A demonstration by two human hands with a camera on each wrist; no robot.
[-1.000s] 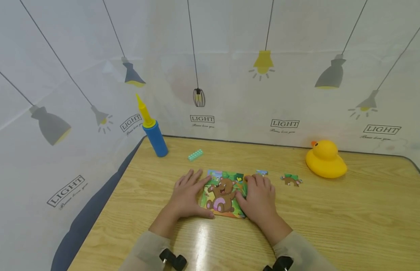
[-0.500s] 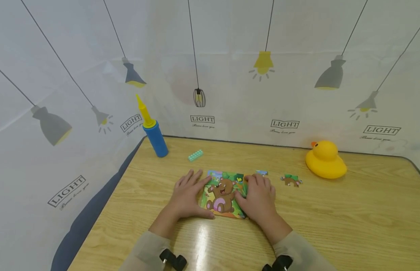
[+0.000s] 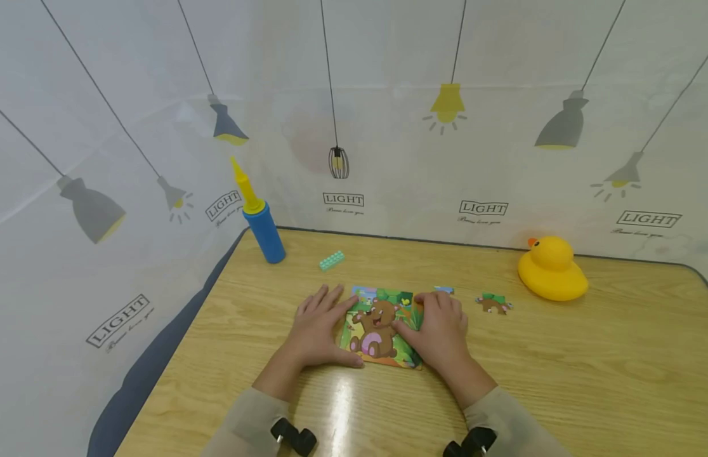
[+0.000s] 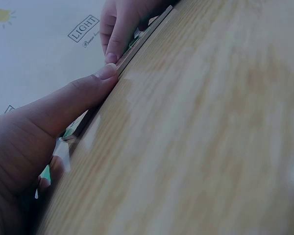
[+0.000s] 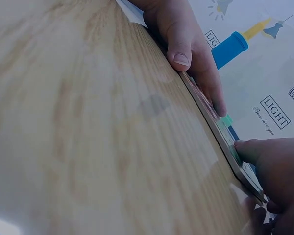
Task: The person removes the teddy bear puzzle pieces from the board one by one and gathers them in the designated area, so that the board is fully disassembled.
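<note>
Both hands sit on the puzzle (image 3: pixel 382 327) mid-table (image 3: pixel 559 381), so no room there: left hand (image 3: pixel 320 330) blocks its 9 o'clock edge, right hand (image 3: pixel 439 330) its 3 o'clock edge. At 12 o'clock, open wood up to the backdrop (image 3: pixel 474 158). At 11 o'clock stand the green brick (image 3: pixel 332 260) & blue pump (image 3: pixel 262 219). At 2–3 o'clock lie a loose piece (image 3: pixel 493 303), then the duck (image 3: pixel 550 270). Wide free lanes at 4–6 o'clock & along the near edge.
</note>
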